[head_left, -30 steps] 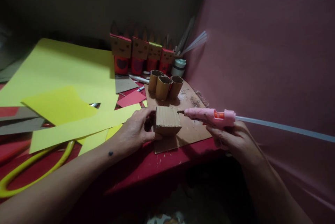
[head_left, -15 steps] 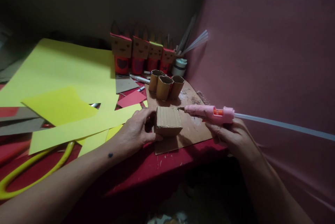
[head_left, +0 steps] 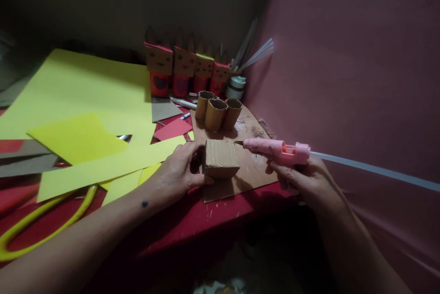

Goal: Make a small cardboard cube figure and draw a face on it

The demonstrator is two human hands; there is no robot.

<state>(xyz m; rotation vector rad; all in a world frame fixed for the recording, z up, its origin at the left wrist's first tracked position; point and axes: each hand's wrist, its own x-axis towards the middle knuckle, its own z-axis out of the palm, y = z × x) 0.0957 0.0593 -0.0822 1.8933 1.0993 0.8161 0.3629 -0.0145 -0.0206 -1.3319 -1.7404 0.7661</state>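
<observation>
My left hand (head_left: 184, 166) grips a small cardboard box (head_left: 222, 159) by its left side, thumb at the lower front and fingers behind. The box rests on a flat cardboard sheet (head_left: 254, 172). In my right hand (head_left: 302, 177) is a pink hot glue gun (head_left: 278, 149), its dark nozzle at the box's upper right edge; I cannot tell whether it touches. A long translucent glue stick (head_left: 374, 171) sticks out of the gun's back. Just beyond the box stand three cardboard tubes (head_left: 216, 115).
Several cardboard figures with drawn faces (head_left: 160, 62) line the back beside a pale lidded jar (head_left: 236, 87) and upright glue sticks (head_left: 257, 53). Yellow paper (head_left: 103, 83) and strips cover the left, near a yellow scissors handle (head_left: 85, 204). A pink wall (head_left: 343, 56) bounds the right.
The glue gun has shifted very slightly to the right along the box's edge, with my right hand. My left hand and the box stay in place.
</observation>
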